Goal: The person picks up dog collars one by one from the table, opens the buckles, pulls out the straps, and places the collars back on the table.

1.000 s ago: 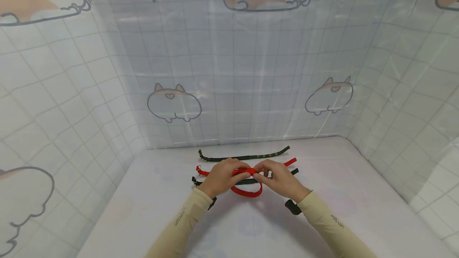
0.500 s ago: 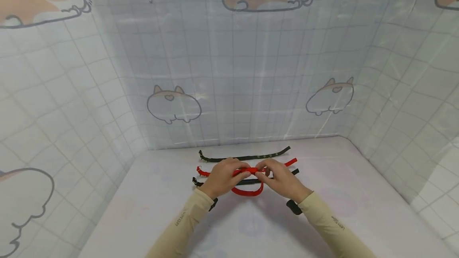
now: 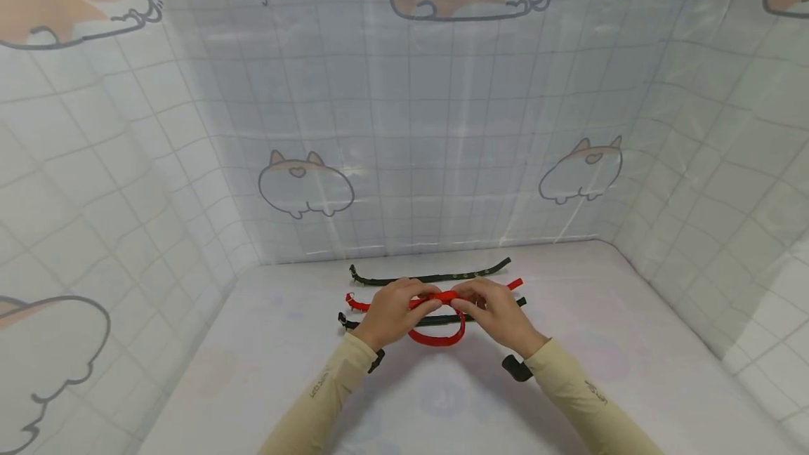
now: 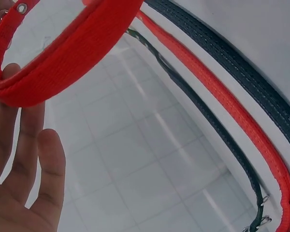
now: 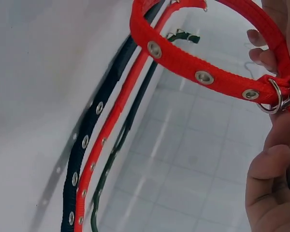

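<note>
Raised over the table, a red dog collar (image 3: 436, 340) is bent into a loop. My left hand (image 3: 393, 311) pinches its top from the left, thumb and fingers together. From the other side my right hand (image 3: 499, 311) grips the same collar close by. Metal eyelets run along the held strap (image 5: 203, 77), and a silver buckle with a ring (image 5: 280, 99) sits by the fingers in the right wrist view. In the left wrist view the lower fingers (image 4: 50, 154) extend below the padded band (image 4: 87, 58). My fingers partly hide the strap's end.
Three collars lie side by side behind and beneath my hands: a dark green one (image 3: 436, 278) farthest back, a red one (image 3: 359, 305) in the middle, a dark navy one (image 3: 436, 321) nearest. A patterned sheet wall (image 3: 411, 181) rises behind the table (image 3: 404, 406).
My right hand's fingers have shifted a little along the red collar and closed in more at its top. The loop still hangs below; the left hand and lying collars stay put.
</note>
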The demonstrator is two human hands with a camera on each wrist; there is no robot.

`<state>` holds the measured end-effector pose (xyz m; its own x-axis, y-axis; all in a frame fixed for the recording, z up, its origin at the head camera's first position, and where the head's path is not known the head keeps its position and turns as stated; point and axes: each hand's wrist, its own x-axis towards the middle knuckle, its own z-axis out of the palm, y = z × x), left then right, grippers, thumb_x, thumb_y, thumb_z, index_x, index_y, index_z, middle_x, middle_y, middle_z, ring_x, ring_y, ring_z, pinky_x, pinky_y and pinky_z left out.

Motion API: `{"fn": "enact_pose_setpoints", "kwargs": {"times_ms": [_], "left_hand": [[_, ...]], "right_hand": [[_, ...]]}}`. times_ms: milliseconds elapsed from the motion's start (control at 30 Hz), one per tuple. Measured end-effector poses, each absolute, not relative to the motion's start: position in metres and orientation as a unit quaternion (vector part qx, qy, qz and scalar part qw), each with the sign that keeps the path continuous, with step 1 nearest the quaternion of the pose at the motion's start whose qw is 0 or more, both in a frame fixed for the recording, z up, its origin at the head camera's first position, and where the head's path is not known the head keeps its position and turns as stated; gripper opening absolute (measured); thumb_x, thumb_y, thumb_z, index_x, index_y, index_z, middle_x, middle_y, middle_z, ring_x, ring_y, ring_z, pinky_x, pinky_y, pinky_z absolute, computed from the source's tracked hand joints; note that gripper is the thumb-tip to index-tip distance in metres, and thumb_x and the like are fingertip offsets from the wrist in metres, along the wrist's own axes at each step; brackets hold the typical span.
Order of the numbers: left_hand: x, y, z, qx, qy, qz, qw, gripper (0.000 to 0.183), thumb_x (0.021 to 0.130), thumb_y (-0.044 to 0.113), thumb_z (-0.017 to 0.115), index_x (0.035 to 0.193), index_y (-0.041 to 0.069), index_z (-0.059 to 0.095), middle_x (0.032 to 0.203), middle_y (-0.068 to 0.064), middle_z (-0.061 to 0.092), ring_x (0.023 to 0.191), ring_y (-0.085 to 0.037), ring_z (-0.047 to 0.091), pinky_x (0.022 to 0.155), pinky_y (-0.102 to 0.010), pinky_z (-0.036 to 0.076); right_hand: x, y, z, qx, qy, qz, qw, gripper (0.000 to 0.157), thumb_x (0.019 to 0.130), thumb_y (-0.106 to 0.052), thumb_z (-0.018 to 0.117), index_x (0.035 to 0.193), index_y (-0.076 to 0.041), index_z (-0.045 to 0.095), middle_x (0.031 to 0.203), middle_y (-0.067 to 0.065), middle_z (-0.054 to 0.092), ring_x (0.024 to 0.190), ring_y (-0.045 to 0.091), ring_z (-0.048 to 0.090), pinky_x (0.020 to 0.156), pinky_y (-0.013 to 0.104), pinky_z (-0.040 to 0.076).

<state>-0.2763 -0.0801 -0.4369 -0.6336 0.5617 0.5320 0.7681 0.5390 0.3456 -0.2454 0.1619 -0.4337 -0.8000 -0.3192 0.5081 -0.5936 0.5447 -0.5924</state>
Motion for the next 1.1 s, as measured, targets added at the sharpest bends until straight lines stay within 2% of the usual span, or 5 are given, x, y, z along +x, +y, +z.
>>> {"fn": "enact_pose_setpoints", "kwargs": {"times_ms": [167,333,667,900,1100], "left_hand": [[-0.275,-0.080,-0.437,-0.400,-0.857,-0.258,0.198,0.027,0.096,0.040,0.071,0.116,0.022,0.075,0.102,0.011,0.072,0.091,-0.007,0.061,0.077,-0.026,0.054],[-0.274,-0.078,-0.438,-0.409,-0.857,-0.239,0.204,0.025,0.093,0.033,0.075,0.115,0.021,0.076,0.101,0.009,0.072,0.088,-0.009,0.060,0.075,-0.026,0.053],[-0.276,-0.081,-0.441,-0.376,-0.864,-0.279,0.185,0.028,0.095,0.038,0.073,0.118,0.023,0.075,0.105,0.011,0.072,0.095,-0.007,0.063,0.081,-0.028,0.055],[-0.274,-0.084,-0.441,-0.353,-0.858,-0.329,0.176,0.033,0.096,0.045,0.069,0.120,0.023,0.075,0.105,0.014,0.071,0.084,-0.005,0.056,0.067,-0.024,0.051],[-0.274,-0.085,-0.441,-0.348,-0.858,-0.334,0.180,0.032,0.095,0.042,0.071,0.120,0.022,0.075,0.101,0.014,0.071,0.078,-0.006,0.052,0.062,-0.025,0.047]], "right_hand": [[-0.245,0.160,-0.430,0.290,-0.877,0.342,0.170,0.021,0.089,-0.021,0.082,0.108,-0.019,0.075,0.096,-0.013,0.068,0.077,0.009,0.057,0.064,0.026,0.051],[-0.248,0.159,-0.426,0.312,-0.890,0.292,0.161,0.016,0.090,-0.025,0.081,0.104,-0.020,0.076,0.086,-0.016,0.062,0.073,0.011,0.055,0.060,0.023,0.048],[-0.249,0.159,-0.434,0.286,-0.871,0.363,0.165,0.020,0.089,-0.026,0.080,0.108,-0.019,0.078,0.090,-0.015,0.068,0.076,0.006,0.057,0.065,0.025,0.052],[-0.247,0.156,-0.438,0.268,-0.852,0.413,0.179,0.022,0.088,-0.021,0.080,0.109,-0.016,0.078,0.097,-0.009,0.071,0.077,0.004,0.066,0.068,0.025,0.057],[-0.247,0.155,-0.441,0.259,-0.844,0.431,0.187,0.025,0.088,-0.022,0.080,0.111,-0.012,0.077,0.095,-0.007,0.072,0.076,0.006,0.066,0.068,0.026,0.057]]}}
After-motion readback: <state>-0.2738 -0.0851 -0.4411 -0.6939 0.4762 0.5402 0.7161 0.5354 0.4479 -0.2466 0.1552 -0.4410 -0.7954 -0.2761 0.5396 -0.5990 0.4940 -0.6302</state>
